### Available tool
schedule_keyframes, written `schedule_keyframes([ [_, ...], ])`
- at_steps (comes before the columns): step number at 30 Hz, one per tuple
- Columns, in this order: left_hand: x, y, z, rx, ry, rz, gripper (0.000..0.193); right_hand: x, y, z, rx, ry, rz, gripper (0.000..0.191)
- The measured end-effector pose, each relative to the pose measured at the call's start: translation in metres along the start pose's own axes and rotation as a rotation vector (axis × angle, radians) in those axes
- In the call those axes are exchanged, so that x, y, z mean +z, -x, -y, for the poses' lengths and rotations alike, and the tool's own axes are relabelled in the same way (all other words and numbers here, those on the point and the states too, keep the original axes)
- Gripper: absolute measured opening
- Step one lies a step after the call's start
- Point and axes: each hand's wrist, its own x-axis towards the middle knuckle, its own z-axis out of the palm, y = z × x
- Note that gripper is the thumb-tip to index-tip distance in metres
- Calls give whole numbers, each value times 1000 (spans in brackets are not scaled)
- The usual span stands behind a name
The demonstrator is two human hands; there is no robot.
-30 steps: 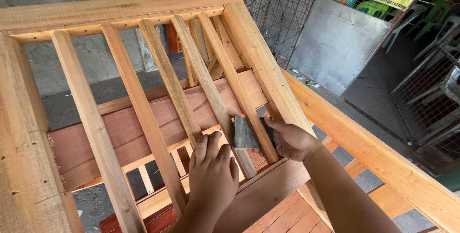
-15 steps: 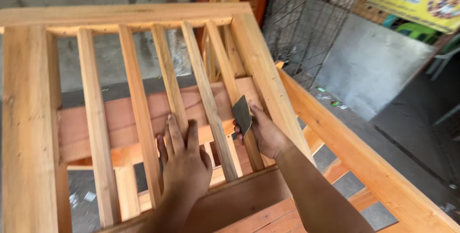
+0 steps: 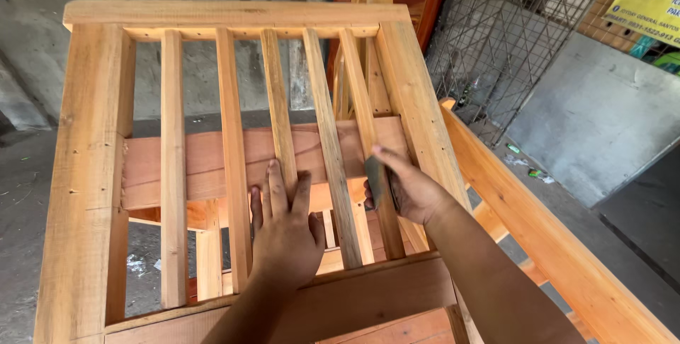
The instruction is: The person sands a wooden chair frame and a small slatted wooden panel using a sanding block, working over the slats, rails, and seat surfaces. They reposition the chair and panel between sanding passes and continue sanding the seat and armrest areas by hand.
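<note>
A wooden frame (image 3: 92,174) with several upright slats fills the view. My left hand (image 3: 285,231) lies flat on one of the middle slats (image 3: 280,114), fingers spread and pointing up. My right hand (image 3: 407,188) holds a small dark piece of sandpaper (image 3: 376,180) pressed against the rightmost slat (image 3: 363,103), beside the thick right side rail (image 3: 418,110). A reddish cross board (image 3: 205,160) runs behind the slats at hand height.
A second wooden rail (image 3: 552,238) slants down to the right of the frame. A wire mesh panel (image 3: 510,32) and a grey sheet (image 3: 595,117) stand at the upper right. Concrete floor (image 3: 21,195) shows on the left.
The camera has swung so the frame looks more square-on. My left hand has slid up onto a middle slat. My right hand with the sandpaper stays on the rightmost slat.
</note>
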Motion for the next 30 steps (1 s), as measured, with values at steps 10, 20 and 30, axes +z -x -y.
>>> schedule_keyframes([
  [10,2,-2,0,7,-24,-24,66,-5,29,-33,67,146,-10,88],
  [20,1,-1,-1,8,-29,-7,66,-11,45,-38,-13,191,111,84],
  [30,3,0,2,33,-24,-16,68,-10,17,1,117,33,15,108],
])
